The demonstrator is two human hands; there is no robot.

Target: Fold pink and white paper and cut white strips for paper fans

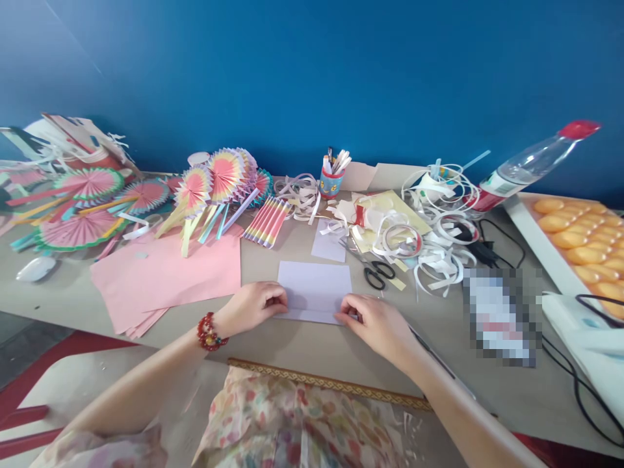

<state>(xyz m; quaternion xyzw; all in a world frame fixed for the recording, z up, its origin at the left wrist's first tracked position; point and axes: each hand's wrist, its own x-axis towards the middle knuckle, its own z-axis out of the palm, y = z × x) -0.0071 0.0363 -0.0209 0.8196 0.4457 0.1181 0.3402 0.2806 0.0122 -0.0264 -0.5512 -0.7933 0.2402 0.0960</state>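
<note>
A pale lilac sheet of paper (316, 286) lies flat on the table in front of me. My left hand (253, 305) pinches its near left edge, fingers closed on the paper, with a red bead bracelet (208, 332) on the wrist. My right hand (377, 325) pinches the near right edge of the same sheet, where a narrow strip is folded up along the near side. A smaller lilac piece (328, 248) lies just beyond.
Pink sheets (166, 273) lie left; behind them several folded paper fans (219, 179). Black scissors (374, 270), white paper strips (439, 250), a pen cup (331, 179) and a tilted plastic bottle (531, 162) sit right. A tray of orange pieces (580, 237) and cables are at far right.
</note>
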